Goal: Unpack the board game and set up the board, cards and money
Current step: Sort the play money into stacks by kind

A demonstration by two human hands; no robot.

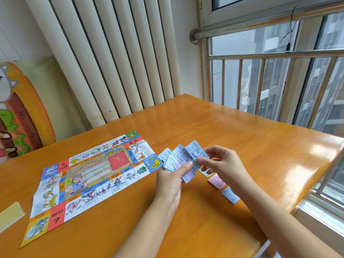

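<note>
Near the right edge of the wooden table [242, 136], held just above the surface, the left hand [173, 177] grips a fanned bundle of bluish play-money notes [183, 159], fingers curled beneath and thumb pressed on top. The right hand [221, 164] meets the fan from the right: thumb and forefinger pinch one note, the other fingers loosely bent.

Step in hand, as judged: sorting the money by kind. The game board [89, 175] is already unfolded and lies flat toward the left front of the table, its far right corner close to the fan.

Next move, as judged: the pinched note must be drawn free without dragging its neighbours, then laid on a matching pile or used to start a new one.

Count:
- Game board: one.
- Bundle in hand: one. Its notes overlap too much to count, though at least four faces show.
- Piles on the table, toward the right edge: three, namely the pink pile [216, 180], the blue pile [230, 195] and the green-rimmed pile [204, 171], which is largely hidden under the right hand.
- Pale yellow flat piece [10, 215] at the left edge: one, identity unclear.
- Card deck: none distinguishable.
</note>
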